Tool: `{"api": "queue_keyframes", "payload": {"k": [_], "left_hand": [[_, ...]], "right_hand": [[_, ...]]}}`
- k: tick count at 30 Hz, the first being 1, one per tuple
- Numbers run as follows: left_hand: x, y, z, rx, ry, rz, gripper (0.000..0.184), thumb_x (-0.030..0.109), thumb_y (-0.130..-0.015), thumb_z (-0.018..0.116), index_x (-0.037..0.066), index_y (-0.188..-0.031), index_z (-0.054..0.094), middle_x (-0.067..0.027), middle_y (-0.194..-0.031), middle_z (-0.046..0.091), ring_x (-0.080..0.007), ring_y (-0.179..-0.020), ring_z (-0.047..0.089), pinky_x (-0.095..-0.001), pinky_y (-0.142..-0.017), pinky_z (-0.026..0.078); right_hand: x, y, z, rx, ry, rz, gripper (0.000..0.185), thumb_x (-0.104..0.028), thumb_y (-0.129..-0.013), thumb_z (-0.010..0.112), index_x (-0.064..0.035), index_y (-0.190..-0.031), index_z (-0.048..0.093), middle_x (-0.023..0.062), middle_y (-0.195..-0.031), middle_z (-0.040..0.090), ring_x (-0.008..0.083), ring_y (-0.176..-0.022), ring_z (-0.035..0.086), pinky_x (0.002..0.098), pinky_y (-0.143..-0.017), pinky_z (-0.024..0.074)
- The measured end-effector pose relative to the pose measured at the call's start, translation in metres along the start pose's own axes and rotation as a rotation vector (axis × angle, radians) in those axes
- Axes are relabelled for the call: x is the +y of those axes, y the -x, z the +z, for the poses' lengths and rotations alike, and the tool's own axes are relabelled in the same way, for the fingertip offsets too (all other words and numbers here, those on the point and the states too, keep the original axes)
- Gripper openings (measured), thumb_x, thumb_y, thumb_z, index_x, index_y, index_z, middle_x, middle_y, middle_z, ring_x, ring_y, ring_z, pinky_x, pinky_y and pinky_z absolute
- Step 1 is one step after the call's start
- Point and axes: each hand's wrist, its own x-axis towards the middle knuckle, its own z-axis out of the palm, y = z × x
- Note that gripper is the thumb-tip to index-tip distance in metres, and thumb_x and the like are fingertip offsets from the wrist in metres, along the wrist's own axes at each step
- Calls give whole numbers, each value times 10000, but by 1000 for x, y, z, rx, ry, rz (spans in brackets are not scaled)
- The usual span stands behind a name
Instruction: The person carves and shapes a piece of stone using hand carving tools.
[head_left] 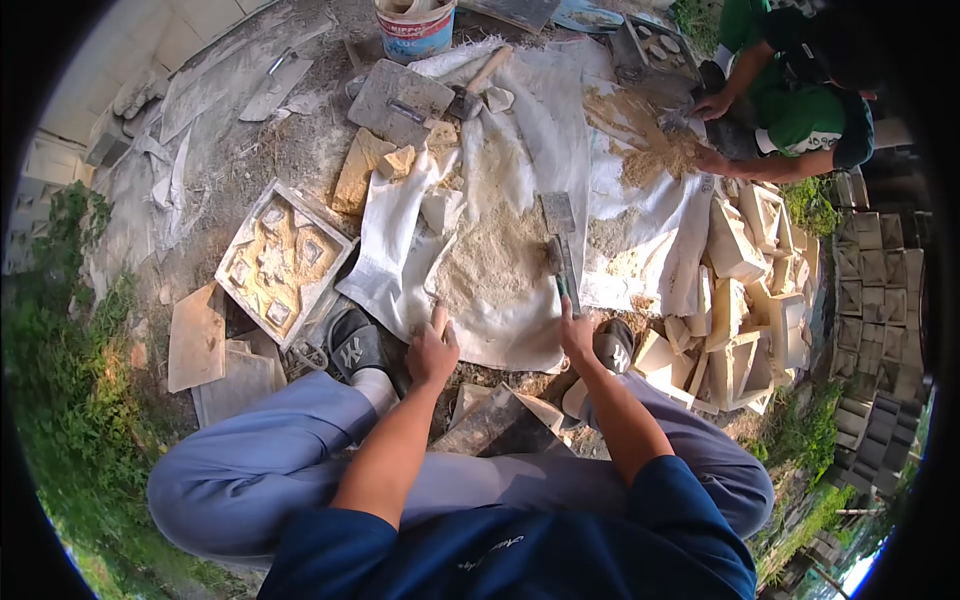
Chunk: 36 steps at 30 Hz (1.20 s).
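My right hand [577,335] is wrapped round the handle of a trowel [568,262], its grey metal blade pointing away from me over the sandy material. Closed at the near left edge of a white sack cloth [400,235] is my left hand [432,355], which appears to grip the cloth; the fingertips are hard to make out. A heap of pale, damp-looking sand [490,255] lies spread on the cloth between and beyond my hands. To the left, a square mold [238,238] holds yellowish material with several small raised pieces.
A hammer [490,70], a flat board with a handle [400,100] and a labelled bucket [416,35] stand beyond the cloth. Pale cast blocks [740,310] are piled at right. Another person [810,100] crouches at upper right, hands near sand. Boards [235,375] lie at left.
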Motion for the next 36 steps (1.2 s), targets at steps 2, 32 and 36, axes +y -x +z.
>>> {"api": "queue_keyframes", "payload": {"k": [2,32,36], "left_hand": [[-1,-1,0,-8,9,5,418,436,-897,537,22,-944,575,-249,-842,663,-425,-784,660,-515,-698,528],[-3,2,4,-33,-14,-23,428,425,-899,542,3,-974,543,-252,-845,656,-424,-806,657,-519,-712,524],[-3,-2,4,-19,19,7,431,427,-897,543,5,-984,552,-257,-870,661,-423,-818,659,-514,-710,528]], "right_hand": [[13,-3,2,-102,-44,24,793,-653,-903,438,75,-623,583,249,-541,529,388,-554,559,515,-593,394],[-15,13,-14,-80,-176,-15,734,-599,-921,473,54,-588,514,166,-521,490,281,-514,481,455,-555,384],[12,1,1,-146,-105,-37,767,-652,-894,469,52,-604,568,172,-519,515,310,-523,528,454,-570,414]]}}
